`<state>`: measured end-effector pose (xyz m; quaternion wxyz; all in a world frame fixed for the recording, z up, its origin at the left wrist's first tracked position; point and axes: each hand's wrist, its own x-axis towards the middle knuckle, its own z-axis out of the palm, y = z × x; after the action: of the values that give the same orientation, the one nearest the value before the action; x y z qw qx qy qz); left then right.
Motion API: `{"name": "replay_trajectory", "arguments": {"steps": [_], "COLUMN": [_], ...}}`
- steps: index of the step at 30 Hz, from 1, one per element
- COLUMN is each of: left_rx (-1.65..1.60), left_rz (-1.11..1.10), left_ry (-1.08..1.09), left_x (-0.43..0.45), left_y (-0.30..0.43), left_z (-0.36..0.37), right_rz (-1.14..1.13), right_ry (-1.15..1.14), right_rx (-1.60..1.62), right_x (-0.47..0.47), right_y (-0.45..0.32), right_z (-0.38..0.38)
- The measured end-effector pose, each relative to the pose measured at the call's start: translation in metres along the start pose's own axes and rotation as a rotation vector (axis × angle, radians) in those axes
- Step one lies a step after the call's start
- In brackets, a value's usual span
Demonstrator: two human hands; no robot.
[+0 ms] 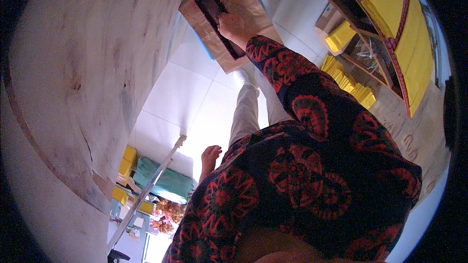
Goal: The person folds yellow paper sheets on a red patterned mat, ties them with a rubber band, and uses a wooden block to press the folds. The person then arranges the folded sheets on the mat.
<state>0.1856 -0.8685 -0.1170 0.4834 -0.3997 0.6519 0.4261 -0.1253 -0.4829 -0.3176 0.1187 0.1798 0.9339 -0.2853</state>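
My right hand [233, 28] reaches out at the top, its fingers curled over the rim of a narrow, dark rectangular frame or tray [228, 45] with reddish edges. That piece lies over a brown paper or cardboard sheet [252, 14], with blue material showing at the sheet's edges. Low on the left side of my body hangs my left hand [210, 156], fingers loosely bent and nothing visible in it. The right fingertips are partly hidden, so the exact grip is unclear.
A worn, pale board [91, 62] fills the left. Yellow padded pieces [413, 65] with red-patterned edging stand at right, near an open box [331, 22] and yellow stacks [347, 80]. A pale pole [150, 186] slants at lower left by a green bundle [164, 179].
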Motion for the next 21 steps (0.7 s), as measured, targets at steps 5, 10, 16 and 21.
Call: {"name": "replay_trajectory", "arguments": {"steps": [5, 10, 16, 21], "left_rx": [-0.046, -0.039, -0.016, -0.025], "left_rz": [-0.04, -0.022, -0.053, 0.013], "left_ry": [-0.001, -0.065, -0.007, -0.021], "left_x": [0.0, -0.001, 0.001, -0.007], "left_y": [0.005, 0.02, 0.055, 0.065], "left_z": [0.003, 0.009, 0.011, 0.009], "right_rz": [-0.038, 0.075, 0.08, 0.068], "right_ry": [0.116, 0.064, -0.003, -0.062], "right_rx": [0.104, 0.201, 0.242, 0.22], "right_x": [-0.01, -0.019, -0.011, -0.008], "right_y": [-0.01, -0.022, -0.02, -0.011], "right_z": [-0.014, -0.041, -0.024, -0.01]}}
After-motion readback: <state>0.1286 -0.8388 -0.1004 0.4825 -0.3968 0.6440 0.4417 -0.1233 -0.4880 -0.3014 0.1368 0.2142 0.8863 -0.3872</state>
